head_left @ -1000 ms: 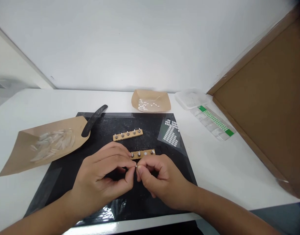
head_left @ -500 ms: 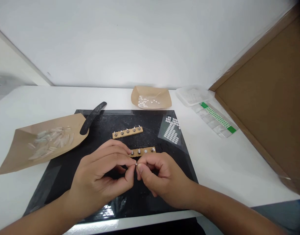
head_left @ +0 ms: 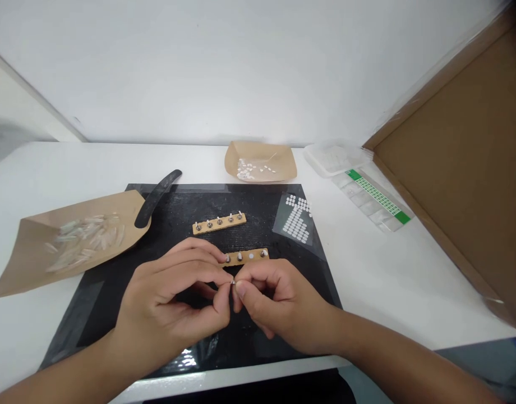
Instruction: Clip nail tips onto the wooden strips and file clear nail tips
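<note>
Both hands meet over the black mat, fingertips together around a tiny shiny metal piece (head_left: 233,283), mostly hidden by the fingers. My left hand (head_left: 178,292) pinches it from the left between thumb and index finger, its other fingers arched above. From the right, my right hand (head_left: 275,300) grips it with thumb and forefinger, the remaining fingers curled. Just behind the hands lies a cardboard strip (head_left: 258,255) with small metal stands and a white round dot; my left fingers cover its left end. A second cardboard strip (head_left: 213,225) behind it carries several metal stands with pale tips.
A paper tray (head_left: 35,241) of clear false nail tips (head_left: 90,238) stands left, a black curved nail file (head_left: 155,202) on its edge. Ahead are a paper tray (head_left: 283,163) with white scraps and a sheet of adhesive dots (head_left: 298,221). A green-labelled plastic case (head_left: 378,196) and cardboard box (head_left: 460,163) stand right.
The view has shifted slightly. Both hands keep their pinch on the tiny metal piece, which appears turned a little; the surrounding things stay in place.
</note>
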